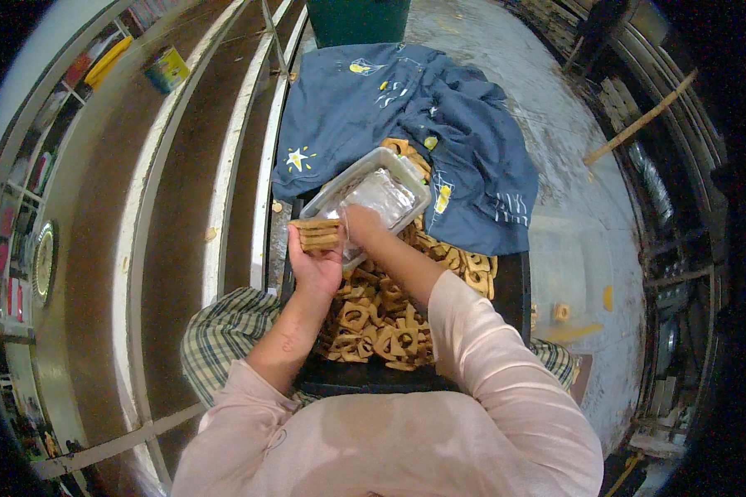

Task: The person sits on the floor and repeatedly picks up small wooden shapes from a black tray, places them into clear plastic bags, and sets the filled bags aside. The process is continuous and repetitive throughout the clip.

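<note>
My left hand (317, 269) is closed around a short stack of golden-brown biscuits (318, 235), held up on its side at the near left of a clear plastic tub (406, 176). Close beside the stack, my right hand (361, 225) is over the tub's near end with its fingers curled; what they hold, if anything, is hidden. The tub, its floor shiny, rests tilted on a heap of biscuits with cut-out holes (373, 323). These fill a dark tray (365, 384) in front of me, partly behind my right forearm.
A dark blue cloth (481, 108) with yellow and white prints covers the tray's far part. Behind it stands a green container (358, 21). Pale metal rails (224, 157) run along the left. A translucent plastic box (568, 265) and a few biscuit pieces lie on the right.
</note>
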The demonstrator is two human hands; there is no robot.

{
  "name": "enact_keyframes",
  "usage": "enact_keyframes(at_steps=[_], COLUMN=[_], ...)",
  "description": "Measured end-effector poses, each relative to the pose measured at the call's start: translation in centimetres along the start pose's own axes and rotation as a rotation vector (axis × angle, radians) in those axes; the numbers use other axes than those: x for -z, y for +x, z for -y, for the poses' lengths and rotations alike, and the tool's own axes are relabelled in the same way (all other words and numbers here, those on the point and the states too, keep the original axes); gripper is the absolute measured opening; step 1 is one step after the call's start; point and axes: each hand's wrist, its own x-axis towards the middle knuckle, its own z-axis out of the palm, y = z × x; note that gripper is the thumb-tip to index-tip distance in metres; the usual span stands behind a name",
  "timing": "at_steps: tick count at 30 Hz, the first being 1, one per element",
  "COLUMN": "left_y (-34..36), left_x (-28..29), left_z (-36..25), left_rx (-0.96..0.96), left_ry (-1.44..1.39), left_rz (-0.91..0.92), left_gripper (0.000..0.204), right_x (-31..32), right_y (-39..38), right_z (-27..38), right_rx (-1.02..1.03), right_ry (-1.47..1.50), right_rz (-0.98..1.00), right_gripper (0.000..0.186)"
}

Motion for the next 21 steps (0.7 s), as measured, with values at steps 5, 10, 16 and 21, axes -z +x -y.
enact_keyframes(at_steps=[5,10,16,21], left_y=[0.1,-0.1,-0.2,0.1], left_x=[0.0,-0.1,-0.1,0.4], left_z=[0.1,0.2,0.4,0.2], left_rx=[-0.015,0.002,0.003,0.001], left_ry=[-0.020,-0.023,-0.043,-0.041], left_rz=[0.015,0.019,-0.001,0.004], left_gripper=[0.044,0.046,0.045,0.045], right_x=[1.8,3.7,2.2,0.7], right_y=[-0.3,-1.4,-1.1,-0.8], right_z=[-1.7,-4.2,-2.4,0.2], right_rx=[-0.022,0.034,0.029,-0.021], right_ry=[-0.027,0.292,-0.089,-0.161], right_rz=[-0.101,-0.228,-0.072,0.030], right_gripper=[0.011,0.010,0.014,0.016])
